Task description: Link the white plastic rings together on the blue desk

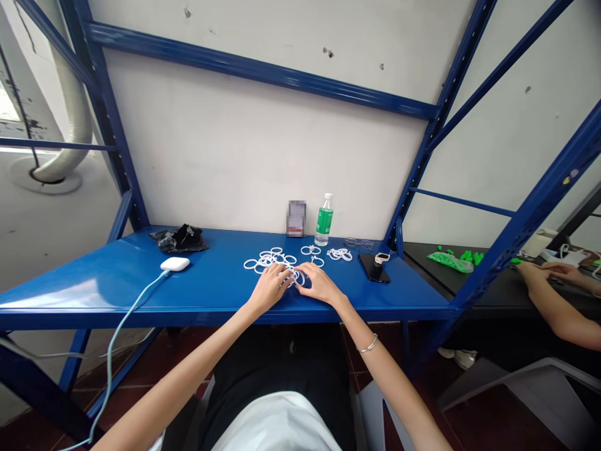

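Note:
My left hand point(271, 287) rests at the front of a loose heap of white rings point(272, 255), its fingers bent over the nearest ones. Facing it, my right hand point(318, 284) pinches the edge of a white ring point(298, 277) between thumb and fingers. What the left fingertips grip is partly hidden behind the hand. Beyond the right hand lie a few more rings point(310, 250), and a small cluster of white rings point(339, 254) sits further right. All are on the blue table point(225, 275).
Behind the rings stand a water bottle point(324, 220) and a blurred upright phone-like object point(296, 219). Glasses point(359, 243) and a black phone point(374, 268) lie right. On the left are a black plastic bag point(179, 238) and a cabled white charger point(175, 264). Another person's hands point(535, 274) work at the right-hand table.

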The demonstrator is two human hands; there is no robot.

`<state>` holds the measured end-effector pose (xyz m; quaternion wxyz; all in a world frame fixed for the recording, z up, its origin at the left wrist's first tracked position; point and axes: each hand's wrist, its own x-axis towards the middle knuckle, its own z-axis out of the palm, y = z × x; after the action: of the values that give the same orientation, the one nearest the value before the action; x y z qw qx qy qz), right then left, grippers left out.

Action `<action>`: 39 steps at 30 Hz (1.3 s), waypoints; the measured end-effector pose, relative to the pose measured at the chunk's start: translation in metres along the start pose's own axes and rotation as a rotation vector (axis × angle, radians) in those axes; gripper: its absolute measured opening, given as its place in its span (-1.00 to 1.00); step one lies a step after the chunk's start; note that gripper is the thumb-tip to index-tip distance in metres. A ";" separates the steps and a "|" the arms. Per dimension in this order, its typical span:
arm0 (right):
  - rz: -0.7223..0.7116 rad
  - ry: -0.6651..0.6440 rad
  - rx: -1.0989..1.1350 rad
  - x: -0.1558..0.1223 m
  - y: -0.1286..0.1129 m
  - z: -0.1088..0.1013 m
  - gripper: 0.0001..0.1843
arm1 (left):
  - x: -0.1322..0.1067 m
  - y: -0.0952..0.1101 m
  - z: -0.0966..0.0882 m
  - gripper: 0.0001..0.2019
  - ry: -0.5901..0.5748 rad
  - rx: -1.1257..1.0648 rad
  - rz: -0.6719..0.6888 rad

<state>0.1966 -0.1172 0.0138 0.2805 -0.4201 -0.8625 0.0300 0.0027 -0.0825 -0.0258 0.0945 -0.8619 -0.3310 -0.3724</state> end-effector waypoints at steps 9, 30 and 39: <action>0.052 -0.008 -0.010 0.000 0.006 0.004 -0.56 | 0.001 0.000 0.000 -0.74 -0.031 -0.014 -0.007; -0.008 0.035 -0.082 0.001 0.003 0.011 -0.63 | 0.003 0.005 -0.009 -0.77 -0.106 -0.019 -0.051; 0.399 -0.009 -0.195 -0.007 0.028 0.006 -0.31 | 0.001 -0.009 0.002 -0.74 -0.004 0.058 -0.132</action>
<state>0.2167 -0.1038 -0.0027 0.2233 -0.6076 -0.7622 0.0031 -0.0014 -0.0749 -0.0271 0.0940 -0.8359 -0.3980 -0.3661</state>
